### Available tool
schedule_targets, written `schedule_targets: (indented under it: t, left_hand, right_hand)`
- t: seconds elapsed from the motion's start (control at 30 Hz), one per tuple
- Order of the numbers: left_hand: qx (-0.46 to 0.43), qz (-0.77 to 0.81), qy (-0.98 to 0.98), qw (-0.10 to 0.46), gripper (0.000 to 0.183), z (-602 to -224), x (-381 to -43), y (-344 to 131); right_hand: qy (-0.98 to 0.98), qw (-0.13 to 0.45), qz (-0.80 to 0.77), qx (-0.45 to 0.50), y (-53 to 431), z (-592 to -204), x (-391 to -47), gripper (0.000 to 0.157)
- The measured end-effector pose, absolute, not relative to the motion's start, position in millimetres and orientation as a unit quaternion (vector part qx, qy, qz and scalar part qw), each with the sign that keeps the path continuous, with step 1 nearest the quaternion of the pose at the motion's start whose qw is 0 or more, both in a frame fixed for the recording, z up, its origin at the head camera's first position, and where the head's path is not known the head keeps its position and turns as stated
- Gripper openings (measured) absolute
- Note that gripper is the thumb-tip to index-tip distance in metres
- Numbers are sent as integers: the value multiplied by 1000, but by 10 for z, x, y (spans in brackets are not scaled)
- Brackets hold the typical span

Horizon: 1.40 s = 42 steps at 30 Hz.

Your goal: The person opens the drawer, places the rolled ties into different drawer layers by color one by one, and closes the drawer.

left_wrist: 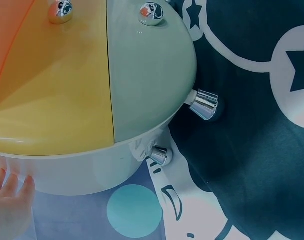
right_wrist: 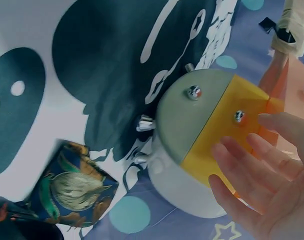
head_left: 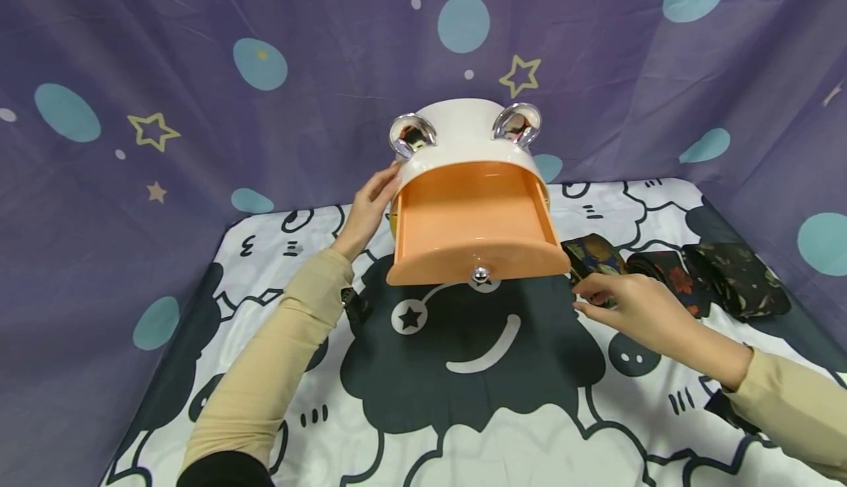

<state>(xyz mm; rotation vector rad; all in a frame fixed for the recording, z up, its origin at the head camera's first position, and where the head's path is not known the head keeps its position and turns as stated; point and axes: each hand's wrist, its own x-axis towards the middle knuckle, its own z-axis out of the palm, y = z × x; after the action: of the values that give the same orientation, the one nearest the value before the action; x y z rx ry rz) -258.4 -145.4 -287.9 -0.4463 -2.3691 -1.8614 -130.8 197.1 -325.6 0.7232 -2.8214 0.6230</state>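
Observation:
A rounded white drawer cabinet point(head_left: 463, 126) with two chrome loops on top stands at the back of the table. Its orange drawer point(head_left: 430, 262), with a round chrome knob point(head_left: 481, 274), is pulled out and shows a bare bottom. My left hand point(head_left: 367, 211) rests with extended fingers against the cabinet's left side; the left wrist view shows its fingertips point(left_wrist: 27, 187) at the white shell. Off the drawer's right front corner, my right hand point(head_left: 638, 307) has relaxed, spread fingers and holds nothing. Just behind it lies a folded navy patterned cloth point(head_left: 592, 251), seen also in the right wrist view point(right_wrist: 74, 185).
Two more folded dark patterned cloths, one with a red flower point(head_left: 681, 277) and one dark floral point(head_left: 737, 281), lie further right. Below the orange drawer sit a yellow drawer point(left_wrist: 67, 100) and a grey-green drawer point(left_wrist: 147, 75). A purple curtain point(head_left: 331, 141) hangs close behind the cabinet.

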Motion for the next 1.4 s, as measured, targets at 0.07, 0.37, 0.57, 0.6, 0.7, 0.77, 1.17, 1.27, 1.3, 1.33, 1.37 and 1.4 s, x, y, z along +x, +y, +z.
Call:
schedule_targets:
  t: [0.07, 0.37, 0.57, 0.6, 0.7, 0.77, 1.17, 1.27, 1.3, 1.33, 1.37, 1.4]
  left_hand:
    - [-146, -609, -778, 48, 40, -2882, -2588, -1455]
    - [-146, -615, -774, 50, 40, -3048, -2731, -1521]
    - [-146, -608, -778, 59, 40, -3118, -2779, -1538]
    - [-146, -607, -779, 60, 40, -3118, -2780, -1536]
    - [-148, -607, -778, 62, 40, -3114, -2782, -1532]
    - [-147, -606, -779, 62, 40, -3114, -2787, -1530]
    - [-145, -608, -779, 57, 40, -3084, -2762, -1513]
    - [-144, -610, -777, 58, 40, -3075, -2768, -1514]
    - [-146, -610, -777, 60, 40, -3101, -2793, -1525]
    - [-147, -610, -776, 62, 40, -3102, -2796, -1525]
    - [-148, -611, -775, 64, 40, -3103, -2797, -1523]
    - [-149, -610, -776, 64, 40, -3104, -2799, -1522]
  right_hand:
    - [-947, 78, 205, 235, 1997, -3270, -1327, 12]
    - [-952, 44, 221, 209, 2133, -3373, -1483, 13]
    - [-950, 19, 245, 191, 2232, -3442, -1655, 16]
    - [-950, 16, 249, 188, 2253, -3452, -1688, 17]
    - [-950, 15, 254, 181, 2313, -3482, -1783, 19]
    - [-950, 11, 255, 181, 2351, -3500, -1842, 22]
    - [-946, -39, 282, 154, 2519, -3615, -2125, 35]
    - [-949, -48, 278, 141, 2528, -3645, -2182, 40]
    - [-950, -50, 276, 137, 2529, -3655, -2195, 41]
    - [-950, -51, 276, 136, 2530, -3663, -2202, 42]
    - [-951, -53, 275, 134, 2531, -3672, -2209, 43]
    - [-951, -55, 275, 131, 2535, -3679, -2215, 43]
